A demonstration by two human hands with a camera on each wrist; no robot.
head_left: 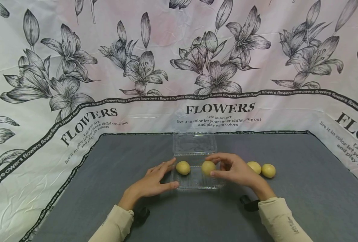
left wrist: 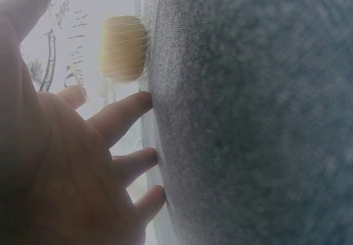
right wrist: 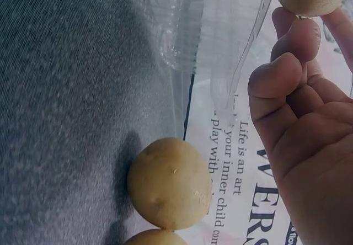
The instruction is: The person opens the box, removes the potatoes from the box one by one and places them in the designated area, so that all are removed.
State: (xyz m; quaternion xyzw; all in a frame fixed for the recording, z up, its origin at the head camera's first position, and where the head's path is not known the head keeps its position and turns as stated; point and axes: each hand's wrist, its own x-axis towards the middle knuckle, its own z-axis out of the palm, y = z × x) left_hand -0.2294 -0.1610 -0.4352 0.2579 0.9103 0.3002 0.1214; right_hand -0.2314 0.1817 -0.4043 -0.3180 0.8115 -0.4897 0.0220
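A clear plastic box (head_left: 194,182) holds one round yellow fruit (head_left: 183,167); right fingers (head_left: 223,156) pinch another (head_left: 207,167), left fingers (head_left: 166,166) spread; two (head_left: 268,170) outside.

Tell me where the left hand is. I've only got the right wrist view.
Observer: The left hand is beside the left side of the clear box, fingers spread, holding nothing.
Operator: Any fruit in the box apart from the one in the right hand?
Observer: Yes, the head view shows one yellow fruit in its left part.
Operator: Is the held fruit touching that one?
Observer: No, the head view shows a gap between them, with the held one to the right.
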